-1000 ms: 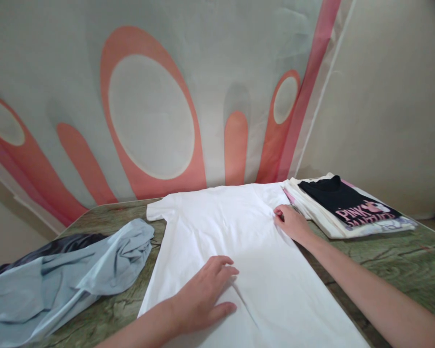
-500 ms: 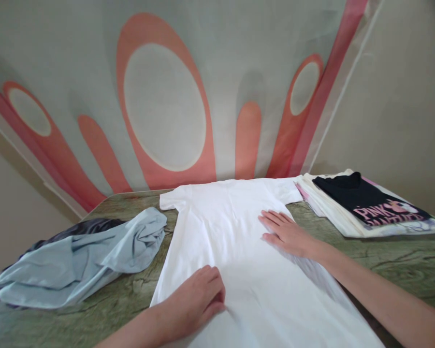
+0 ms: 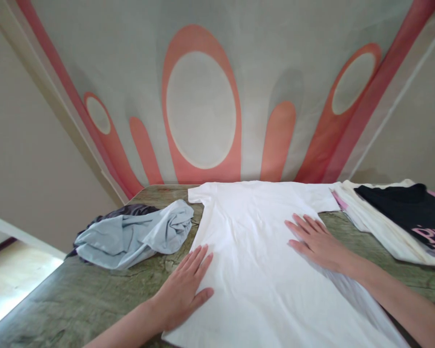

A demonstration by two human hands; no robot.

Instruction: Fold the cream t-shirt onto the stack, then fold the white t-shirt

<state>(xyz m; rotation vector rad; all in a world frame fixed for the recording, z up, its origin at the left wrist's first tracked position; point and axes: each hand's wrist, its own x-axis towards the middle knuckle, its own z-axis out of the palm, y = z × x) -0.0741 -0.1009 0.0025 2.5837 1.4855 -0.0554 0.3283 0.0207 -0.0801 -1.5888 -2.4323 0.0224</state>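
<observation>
A white T-shirt [image 3: 253, 261] lies spread over the table, its shoulders and short sleeves at the far edge and its lower part towards me. Some creases run down its front. My left hand [image 3: 186, 285] rests on the shirt's left side, fingers stretched out and thumb apart. On the right side of the shirt's chest lies my right hand [image 3: 317, 246], flat with its fingers spread. Neither hand grips the cloth.
A crumpled light blue garment [image 3: 134, 237] lies on a dark garment [image 3: 139, 209] at the left of the wood-patterned table [image 3: 105, 299]. To the right is a pile of folded shirts with a black printed shirt [image 3: 406, 205] on top. A patterned wall [image 3: 253, 58] stands behind.
My left hand has opened from a curled shape and moved to the shirt's left edge. My right hand stays flat on the shirt. The view has swung left.
</observation>
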